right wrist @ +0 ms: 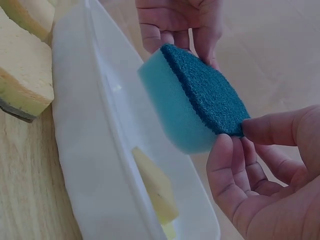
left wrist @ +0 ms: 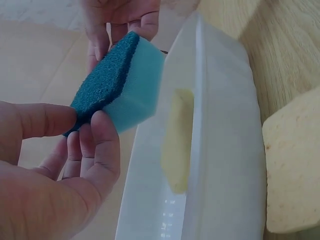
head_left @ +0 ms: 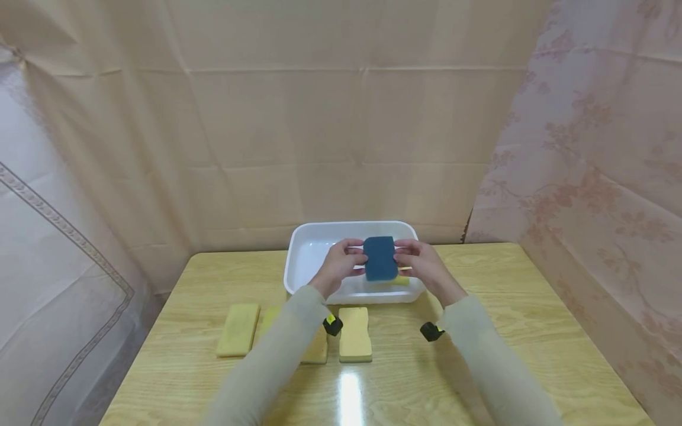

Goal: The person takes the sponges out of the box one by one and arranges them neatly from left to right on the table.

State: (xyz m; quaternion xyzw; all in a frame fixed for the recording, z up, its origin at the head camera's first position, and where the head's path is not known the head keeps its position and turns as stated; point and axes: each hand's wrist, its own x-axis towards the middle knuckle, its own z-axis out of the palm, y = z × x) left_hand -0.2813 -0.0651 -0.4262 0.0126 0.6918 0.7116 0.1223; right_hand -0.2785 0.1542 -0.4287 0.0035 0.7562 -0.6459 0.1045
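Observation:
A blue sponge [head_left: 380,258] with a dark scouring face is held above the white tub [head_left: 298,254], one end in each hand. My left hand [head_left: 341,260] pinches its left end between thumb and fingers [left wrist: 97,145]. My right hand [head_left: 418,260] pinches the other end [right wrist: 235,150]. The sponge's teal foam [left wrist: 135,95] faces down toward the tub; its scouring pad [right wrist: 205,90] faces up. A yellow sponge [left wrist: 177,140] lies inside the tub [right wrist: 95,150] below.
On the wooden table [head_left: 533,307] in front of the tub lie three yellow sponges: one at the left [head_left: 238,329], one partly under my left sleeve [head_left: 317,352], one in the middle [head_left: 355,334]. Cardboard and curtain walls enclose the table.

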